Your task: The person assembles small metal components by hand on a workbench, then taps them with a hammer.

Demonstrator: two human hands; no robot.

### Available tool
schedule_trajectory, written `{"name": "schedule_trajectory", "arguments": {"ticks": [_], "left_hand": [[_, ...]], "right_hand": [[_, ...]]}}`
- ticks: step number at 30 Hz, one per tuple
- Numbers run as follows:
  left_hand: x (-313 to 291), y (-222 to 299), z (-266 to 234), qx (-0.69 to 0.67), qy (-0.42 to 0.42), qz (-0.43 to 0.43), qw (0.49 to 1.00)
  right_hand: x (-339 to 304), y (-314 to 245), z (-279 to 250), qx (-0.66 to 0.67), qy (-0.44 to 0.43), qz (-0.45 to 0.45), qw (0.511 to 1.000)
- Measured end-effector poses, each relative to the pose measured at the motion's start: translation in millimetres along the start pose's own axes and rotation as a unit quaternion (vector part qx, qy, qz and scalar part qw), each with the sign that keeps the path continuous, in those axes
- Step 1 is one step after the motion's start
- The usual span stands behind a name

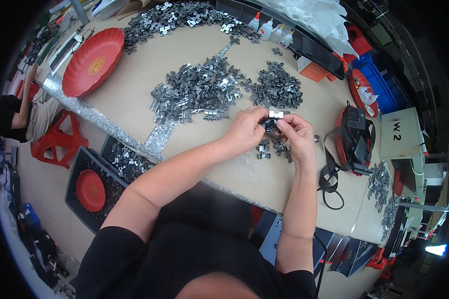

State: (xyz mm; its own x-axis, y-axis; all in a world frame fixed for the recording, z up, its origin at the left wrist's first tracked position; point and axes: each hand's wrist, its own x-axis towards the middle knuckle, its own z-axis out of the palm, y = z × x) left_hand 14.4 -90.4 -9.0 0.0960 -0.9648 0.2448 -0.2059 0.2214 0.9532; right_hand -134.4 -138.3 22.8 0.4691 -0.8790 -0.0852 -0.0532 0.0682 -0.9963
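Just right of the table's middle, my left hand (245,128) and my right hand (299,135) come together, fingers closed on a small shiny metal clip (276,114). A dark part shows below the clip, between my fingertips; its details are too small to make out. Beneath my hands lie a few loose metal clips (263,150), partly covered by the right hand. A large heap of metal clips (197,92) spreads beyond my left forearm. Past my fingers sits a smaller, darker heap of clips (277,87).
Another clip pile (174,19) lies along the far edge near a red scalloped plate (94,62). White squeeze bottles (266,30) stand at the back. Right of my hands rests a black strapped device (355,132). Grey bins (97,187) stand lower left; a person sits at far left.
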Motion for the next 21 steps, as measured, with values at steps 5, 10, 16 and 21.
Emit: {"name": "schedule_trajectory", "arguments": {"ticks": [5,10,16,21], "left_hand": [[-4,4,-4,0.06,0.055,0.037,0.996],[-11,5,-11,0.186,-0.012,0.042,0.982],[-43,12,-66,0.389,0.062,0.006,0.919],[-49,5,-72,0.425,0.072,-0.001,0.902]], "right_hand": [[3,7,9,-0.012,0.009,-0.005,1.0],[5,4,-4,-0.101,0.01,0.065,0.993],[-7,0,-10,-0.295,-0.098,0.059,0.949],[1,-5,-30,-0.371,0.044,0.054,0.926]]}}
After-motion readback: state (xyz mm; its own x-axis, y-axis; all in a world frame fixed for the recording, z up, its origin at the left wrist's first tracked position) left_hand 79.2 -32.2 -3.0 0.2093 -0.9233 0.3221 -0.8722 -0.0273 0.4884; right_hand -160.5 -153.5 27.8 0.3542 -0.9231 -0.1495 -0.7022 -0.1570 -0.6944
